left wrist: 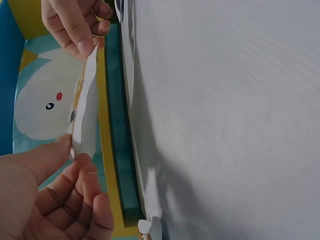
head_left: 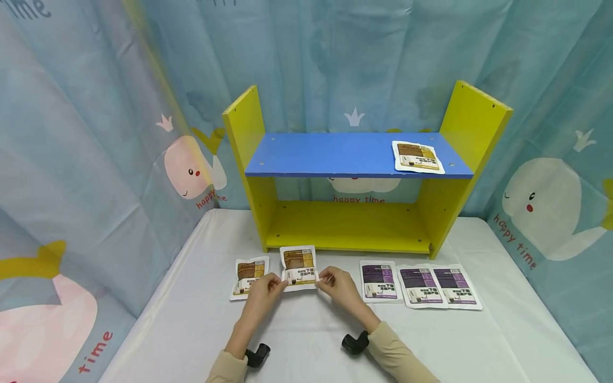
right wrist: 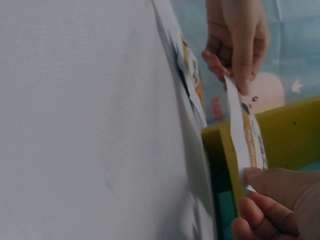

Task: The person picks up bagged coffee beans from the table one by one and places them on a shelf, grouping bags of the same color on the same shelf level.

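Note:
A white food pouch with a brown and yellow print (head_left: pixel 299 266) is held up over the white table in front of the shelf. My left hand (head_left: pixel 262 291) pinches its lower left corner between thumb and fingers. At the lower right corner, my right hand (head_left: pixel 339 286) pinches it the same way. Both wrist views show the pouch edge-on, with the left thumb and fingers (left wrist: pixel 62 185) on one end and the right thumb and fingers (right wrist: pixel 270 195) on the other. Just left of it, a second brown pouch (head_left: pixel 249 274) lies on the table, partly behind my left hand.
A shelf unit with yellow sides and a blue upper board (head_left: pixel 325 154) stands at the back. One brown pouch (head_left: pixel 416 158) lies at that board's right end. On the table to the right lie several purple pouches (head_left: pixel 380 282). Printed curtains (head_left: pixel 349 64) surround the table.

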`<state>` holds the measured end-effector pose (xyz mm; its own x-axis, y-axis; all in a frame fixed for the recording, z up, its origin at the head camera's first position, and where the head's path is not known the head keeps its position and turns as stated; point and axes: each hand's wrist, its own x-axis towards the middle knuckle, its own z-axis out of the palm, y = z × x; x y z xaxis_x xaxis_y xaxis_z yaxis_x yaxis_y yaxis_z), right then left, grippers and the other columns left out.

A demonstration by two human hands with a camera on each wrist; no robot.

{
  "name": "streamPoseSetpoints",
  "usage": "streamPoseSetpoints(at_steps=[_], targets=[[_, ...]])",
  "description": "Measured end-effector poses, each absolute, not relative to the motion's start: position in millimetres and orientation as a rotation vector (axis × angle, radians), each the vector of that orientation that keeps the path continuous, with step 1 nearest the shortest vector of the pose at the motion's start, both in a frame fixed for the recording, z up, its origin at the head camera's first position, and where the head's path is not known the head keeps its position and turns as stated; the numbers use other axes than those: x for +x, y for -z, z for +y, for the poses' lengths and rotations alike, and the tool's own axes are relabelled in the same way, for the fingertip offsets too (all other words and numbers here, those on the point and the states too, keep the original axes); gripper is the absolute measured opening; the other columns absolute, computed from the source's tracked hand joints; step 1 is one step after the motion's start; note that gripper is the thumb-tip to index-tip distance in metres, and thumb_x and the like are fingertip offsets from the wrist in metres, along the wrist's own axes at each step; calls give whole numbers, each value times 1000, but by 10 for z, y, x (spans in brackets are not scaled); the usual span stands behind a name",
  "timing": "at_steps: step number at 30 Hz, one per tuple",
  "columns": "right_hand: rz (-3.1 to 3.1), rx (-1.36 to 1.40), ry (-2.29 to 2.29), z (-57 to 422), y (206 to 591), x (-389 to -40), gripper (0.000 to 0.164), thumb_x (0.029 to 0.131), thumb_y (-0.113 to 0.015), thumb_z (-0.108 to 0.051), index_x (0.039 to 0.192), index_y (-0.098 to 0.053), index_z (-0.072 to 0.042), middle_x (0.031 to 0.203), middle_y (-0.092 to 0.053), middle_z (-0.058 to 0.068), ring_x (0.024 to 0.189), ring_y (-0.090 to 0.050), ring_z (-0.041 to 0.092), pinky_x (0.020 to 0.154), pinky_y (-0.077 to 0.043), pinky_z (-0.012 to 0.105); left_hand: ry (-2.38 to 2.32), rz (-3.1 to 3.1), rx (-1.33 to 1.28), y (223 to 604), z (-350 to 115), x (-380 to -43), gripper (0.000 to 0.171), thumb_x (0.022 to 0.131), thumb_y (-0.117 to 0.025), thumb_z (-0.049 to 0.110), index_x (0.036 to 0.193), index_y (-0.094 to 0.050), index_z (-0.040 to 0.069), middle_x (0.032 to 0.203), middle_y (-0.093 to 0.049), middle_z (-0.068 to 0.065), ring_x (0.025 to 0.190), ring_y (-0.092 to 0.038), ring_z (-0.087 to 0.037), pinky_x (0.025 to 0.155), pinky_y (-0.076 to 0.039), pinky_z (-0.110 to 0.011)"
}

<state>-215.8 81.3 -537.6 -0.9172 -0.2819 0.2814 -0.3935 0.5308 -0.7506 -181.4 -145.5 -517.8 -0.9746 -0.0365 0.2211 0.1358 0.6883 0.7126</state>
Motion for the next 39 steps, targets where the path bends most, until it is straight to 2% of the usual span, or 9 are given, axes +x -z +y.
streamPoseSetpoints(at_steps=[16,30,39], targets=[[-2500,485,-1373,999,5240,-2237,17,75,-76,-11,88,-66,-8,73,-63,-3,63,-55,6,59,-47,20,1331,-2595,-163,5050,-1245,-1944,20,83,-69,29,74,-60,13,63,-52,4,57,-45,-9,51,-40,-20],[-2396,400,-1392,1144,5087,-2211,14,78,-75,-16,90,-68,-12,75,-66,-4,66,-58,8,56,-48,19,1354,-2565,-249,4925,-1086,-2026,18,84,-68,29,78,-61,13,66,-54,4,59,-47,-10,52,-42,-20],[-2343,366,-1408,1212,4984,-2201,14,78,-74,-14,90,-68,-10,76,-66,-1,67,-58,12,55,-48,21,1386,-2538,-287,4834,-998,-2089,18,85,-67,30,84,-63,12,71,-57,3,64,-50,-10,57,-46,-20]])
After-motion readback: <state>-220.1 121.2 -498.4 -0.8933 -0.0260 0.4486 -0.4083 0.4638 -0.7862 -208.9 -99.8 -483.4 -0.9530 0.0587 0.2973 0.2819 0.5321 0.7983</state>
